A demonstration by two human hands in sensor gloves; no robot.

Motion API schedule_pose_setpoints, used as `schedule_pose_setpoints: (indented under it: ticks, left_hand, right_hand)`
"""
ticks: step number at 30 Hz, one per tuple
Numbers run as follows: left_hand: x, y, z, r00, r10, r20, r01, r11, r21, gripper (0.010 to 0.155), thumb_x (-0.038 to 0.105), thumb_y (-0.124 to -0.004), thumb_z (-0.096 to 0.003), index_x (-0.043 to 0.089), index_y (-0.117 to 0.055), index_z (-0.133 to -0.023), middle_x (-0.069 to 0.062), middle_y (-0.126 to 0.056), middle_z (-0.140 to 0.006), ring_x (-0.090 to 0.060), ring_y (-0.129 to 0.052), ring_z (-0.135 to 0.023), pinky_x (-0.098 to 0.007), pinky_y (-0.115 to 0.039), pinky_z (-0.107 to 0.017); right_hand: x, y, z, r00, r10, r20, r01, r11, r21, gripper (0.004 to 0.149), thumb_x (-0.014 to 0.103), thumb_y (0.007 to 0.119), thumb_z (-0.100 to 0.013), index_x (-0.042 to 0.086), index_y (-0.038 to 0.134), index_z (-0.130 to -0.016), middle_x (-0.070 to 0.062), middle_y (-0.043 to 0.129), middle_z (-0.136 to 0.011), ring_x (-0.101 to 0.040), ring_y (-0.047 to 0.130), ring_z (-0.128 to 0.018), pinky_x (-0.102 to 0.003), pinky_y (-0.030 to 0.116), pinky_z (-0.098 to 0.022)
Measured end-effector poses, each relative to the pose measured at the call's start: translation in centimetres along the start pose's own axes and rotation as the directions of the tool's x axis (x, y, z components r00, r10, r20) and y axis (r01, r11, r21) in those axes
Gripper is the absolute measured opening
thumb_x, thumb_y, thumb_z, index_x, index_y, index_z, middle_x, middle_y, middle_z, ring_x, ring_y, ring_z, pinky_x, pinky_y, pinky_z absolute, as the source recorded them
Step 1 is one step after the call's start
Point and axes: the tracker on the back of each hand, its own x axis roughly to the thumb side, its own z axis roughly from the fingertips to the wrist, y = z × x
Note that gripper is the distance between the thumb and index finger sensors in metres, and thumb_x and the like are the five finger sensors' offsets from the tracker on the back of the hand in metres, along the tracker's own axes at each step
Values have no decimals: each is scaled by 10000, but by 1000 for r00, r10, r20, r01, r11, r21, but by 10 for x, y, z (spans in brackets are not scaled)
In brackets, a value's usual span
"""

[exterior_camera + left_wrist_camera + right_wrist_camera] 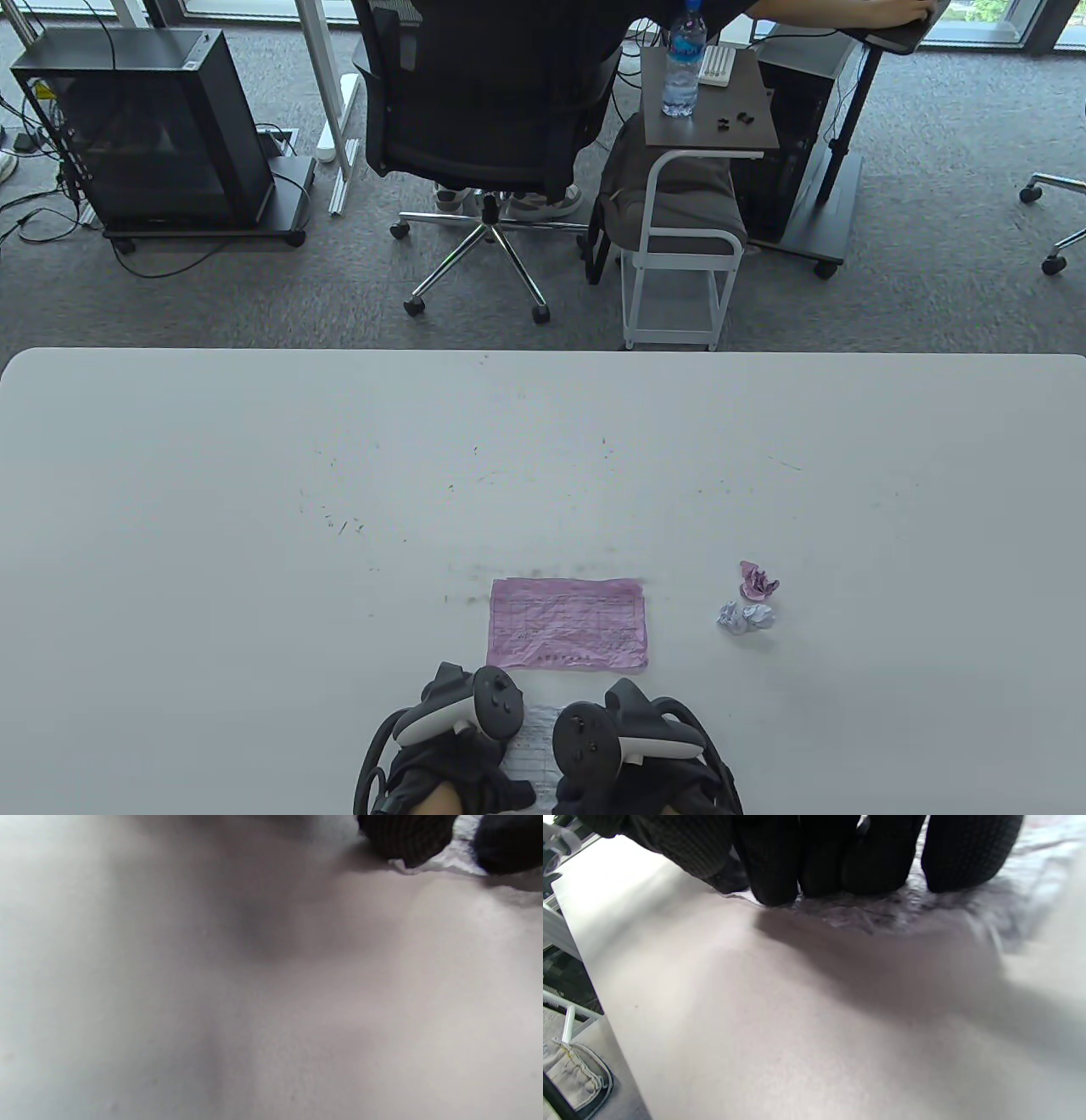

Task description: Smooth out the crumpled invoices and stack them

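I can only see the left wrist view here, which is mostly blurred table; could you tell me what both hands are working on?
Observer: Both hands press a white invoice at the table's near edge.
Operator: Is anything flattened yet?
Observer: Yes, a pink invoice lies flat just beyond the hands.
Operator: How many remain crumpled?
Observer: Two: a pink ball and a white ball, to the right.

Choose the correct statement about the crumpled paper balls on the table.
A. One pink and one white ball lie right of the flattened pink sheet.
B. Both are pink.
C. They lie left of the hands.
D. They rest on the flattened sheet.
A: the pink ball and the white ball sit together to the right of the flattened pink sheet, apart from it.
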Motion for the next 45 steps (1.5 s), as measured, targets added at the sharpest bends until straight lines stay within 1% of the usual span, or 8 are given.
schedule_pose_setpoints:
  ticks: [16,19,22,26,29,36,41,45]
  left_hand:
    - [0,0,0,1000,1,2,-1,1000,1,921,540,-688,-568,272,82,-996,-220,277,-886,-576,249,-788,-719,-99,-572]
    - [0,0,0,1000,3,5,-3,1000,3,921,537,-691,-569,271,80,-998,-221,276,-887,-576,249,-788,-720,-99,-571]
    - [0,0,0,1000,3,5,-3,1000,0,922,535,-691,-569,269,82,-997,-224,276,-885,-579,249,-786,-722,-99,-570]
    - [0,0,0,1000,5,6,-5,1000,1,922,533,-692,-569,267,80,-998,-225,276,-885,-580,249,-786,-724,-99,-569]
    - [-1,0,0,1000,6,8,-6,1000,2,921,529,-695,-570,268,77,-1000,-225,274,-888,-581,247,-787,-723,-100,-570]
    - [-1,0,0,1000,6,10,-6,1000,2,920,526,-696,-571,264,75,-1001,-228,272,-887,-584,245,-786,-726,-101,-569]
    - [-1,0,0,1000,6,12,-6,1000,6,921,524,-699,-571,262,70,-1004,-231,269,-889,-586,242,-787,-727,-103,-568]
    - [-1,0,0,1000,6,12,-6,1000,9,921,524,-698,-571,263,70,-1005,-229,269,-891,-585,243,-789,-727,-103,-569]
  right_hand:
    - [-27,-2,8,986,-79,-146,90,994,67,400,509,700,-572,203,852,-780,-104,911,-733,-326,898,-601,-603,771,-484]
    - [-40,-13,22,974,-177,-143,161,980,-119,424,514,701,-569,188,846,-797,-120,926,-718,-319,911,-571,-594,808,-453]
    - [-57,-25,42,952,-230,-202,126,896,-425,445,496,714,-562,164,820,-839,-175,851,-833,-380,871,-650,-571,839,-414]
    - [-67,-22,44,923,-271,-272,94,847,-524,479,414,758,-555,162,657,-949,-293,580,-1017,-440,765,-793,-531,843,-419]
    - [-71,-14,32,908,-240,-343,60,885,-461,627,398,779,-543,118,460,-1005,-335,468,-1046,-461,732,-819,-500,848,-428]
    - [-69,-5,19,902,-173,-396,15,928,-373,800,349,845,-495,21,353,-1035,-240,622,-936,-286,814,-639,-392,845,-387]
    - [-68,-3,17,902,-166,-399,4,926,-377,714,321,858,-480,14,483,-1004,-109,794,-746,-204,888,-500,-354,878,-304]
    - [-66,-3,17,910,-132,-394,-41,915,-401,566,309,872,-477,99,635,-947,-62,852,-674,-184,914,-446,-353,888,-274]
